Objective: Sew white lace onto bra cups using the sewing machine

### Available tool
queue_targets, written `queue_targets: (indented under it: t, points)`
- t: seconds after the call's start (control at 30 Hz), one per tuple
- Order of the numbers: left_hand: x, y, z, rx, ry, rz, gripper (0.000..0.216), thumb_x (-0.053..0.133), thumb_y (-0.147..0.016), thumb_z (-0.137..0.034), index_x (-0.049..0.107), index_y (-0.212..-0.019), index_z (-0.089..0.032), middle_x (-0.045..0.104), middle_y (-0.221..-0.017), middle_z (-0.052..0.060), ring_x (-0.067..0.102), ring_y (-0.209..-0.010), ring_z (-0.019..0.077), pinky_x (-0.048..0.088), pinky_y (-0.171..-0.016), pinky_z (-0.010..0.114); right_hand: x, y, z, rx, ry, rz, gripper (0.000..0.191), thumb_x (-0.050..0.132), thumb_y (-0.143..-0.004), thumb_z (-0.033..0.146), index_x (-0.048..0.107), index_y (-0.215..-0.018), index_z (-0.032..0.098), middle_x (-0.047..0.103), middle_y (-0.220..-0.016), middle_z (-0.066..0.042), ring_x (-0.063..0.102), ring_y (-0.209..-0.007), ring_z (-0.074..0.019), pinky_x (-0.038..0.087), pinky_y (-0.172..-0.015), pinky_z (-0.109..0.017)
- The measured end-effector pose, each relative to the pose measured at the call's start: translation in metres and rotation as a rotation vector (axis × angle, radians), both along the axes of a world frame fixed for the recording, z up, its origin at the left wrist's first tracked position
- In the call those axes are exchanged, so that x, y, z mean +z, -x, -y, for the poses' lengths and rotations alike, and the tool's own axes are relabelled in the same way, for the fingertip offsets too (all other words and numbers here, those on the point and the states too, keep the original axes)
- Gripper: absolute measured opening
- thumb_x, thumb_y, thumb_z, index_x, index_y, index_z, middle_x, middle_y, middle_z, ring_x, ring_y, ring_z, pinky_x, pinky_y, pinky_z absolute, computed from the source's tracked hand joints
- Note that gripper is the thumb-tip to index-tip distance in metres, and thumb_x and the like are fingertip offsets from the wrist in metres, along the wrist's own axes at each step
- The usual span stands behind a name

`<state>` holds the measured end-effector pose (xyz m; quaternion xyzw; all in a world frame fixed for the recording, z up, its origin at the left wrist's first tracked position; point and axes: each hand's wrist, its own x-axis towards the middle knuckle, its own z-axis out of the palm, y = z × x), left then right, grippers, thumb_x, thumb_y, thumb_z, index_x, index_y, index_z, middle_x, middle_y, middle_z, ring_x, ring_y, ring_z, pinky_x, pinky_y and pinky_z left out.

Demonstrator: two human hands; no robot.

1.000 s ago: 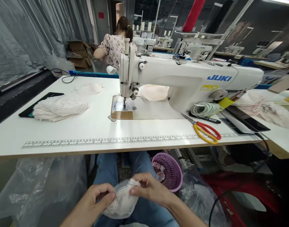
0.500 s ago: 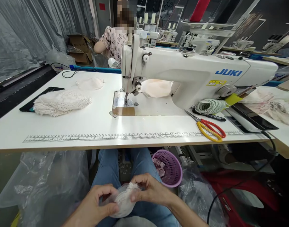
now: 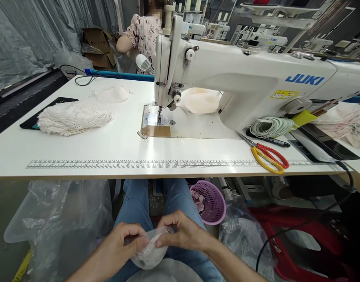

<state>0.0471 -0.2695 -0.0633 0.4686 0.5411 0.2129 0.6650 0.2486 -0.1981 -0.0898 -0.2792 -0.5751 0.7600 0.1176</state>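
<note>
Over the lap, both hands grip a small piece of sheer white fabric with a lace edge [image 3: 150, 252]. My left hand [image 3: 128, 243] pinches it on the left side, thumb against fingers. My right hand [image 3: 180, 233] holds the lace edge at the upper right between thumb and fingers. The cloth hangs rounded below the hands, and its far side is hidden. Above them on the table is a white JUKI sewing machine [image 3: 241, 74], with a pale fabric piece [image 3: 200, 101] lying behind its needle. A stack of white lace-edged pieces [image 3: 75, 117] rests at the left.
Red and yellow scissors [image 3: 266, 154] lie near the table's front edge, beside a coil of pale cord [image 3: 270, 128]. A printed ruler [image 3: 139, 164] runs along that edge. Below stands a purple basket [image 3: 213, 203] with scraps. A person [image 3: 143, 39] sits beyond the table.
The view has tilted down and come slightly closer. My left hand has shifted its hold nearer the lace edge, and the hands are closer together on the cloth.
</note>
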Motion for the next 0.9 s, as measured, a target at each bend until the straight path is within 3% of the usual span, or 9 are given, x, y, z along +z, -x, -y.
queue_targets:
  t: [0.2,0.4,0.57,0.9]
  points:
    - [0.002,0.013,0.007,-0.095,0.050,-0.026,0.027,0.067,-0.073,-0.045,0.067,-0.075,-0.018,0.047,-0.076,-0.002,0.043,-0.073,0.0152,0.034,-0.066,0.020,-0.001,-0.002,-0.003,-0.029,0.158,-0.027,0.031,0.078,-0.062,0.037,0.069,-0.073,0.010,0.063,-0.068,-0.002,0.056,-0.063,-0.0119,0.043,-0.061,-0.023]
    - [0.003,0.014,0.009,-0.063,0.088,0.098,0.020,0.062,-0.078,-0.036,0.073,-0.075,-0.020,0.060,-0.089,0.003,0.054,-0.083,0.0194,0.041,-0.073,0.023,-0.007,-0.005,-0.003,-0.033,0.217,0.014,0.032,0.077,-0.062,0.040,0.069,-0.072,0.011,0.063,-0.068,-0.002,0.057,-0.063,-0.0120,0.044,-0.061,-0.023]
    - [0.007,0.014,0.009,-0.072,0.130,0.073,0.021,0.057,-0.079,-0.026,0.076,-0.075,-0.018,0.067,-0.066,0.000,0.056,-0.068,0.0179,0.040,-0.065,0.023,-0.009,-0.008,-0.003,-0.033,0.241,0.027,0.029,0.077,-0.064,0.038,0.070,-0.073,0.011,0.064,-0.068,-0.002,0.057,-0.064,-0.0116,0.045,-0.062,-0.023]
    - [0.008,0.016,0.009,0.022,0.189,0.100,0.014,0.062,-0.065,-0.017,0.076,-0.067,-0.019,0.063,-0.053,-0.003,0.047,-0.052,0.0115,0.037,-0.056,0.020,-0.006,-0.005,-0.001,-0.024,0.258,0.029,0.026,0.078,-0.063,0.035,0.070,-0.072,0.011,0.064,-0.067,-0.002,0.058,-0.064,-0.0116,0.045,-0.061,-0.022]
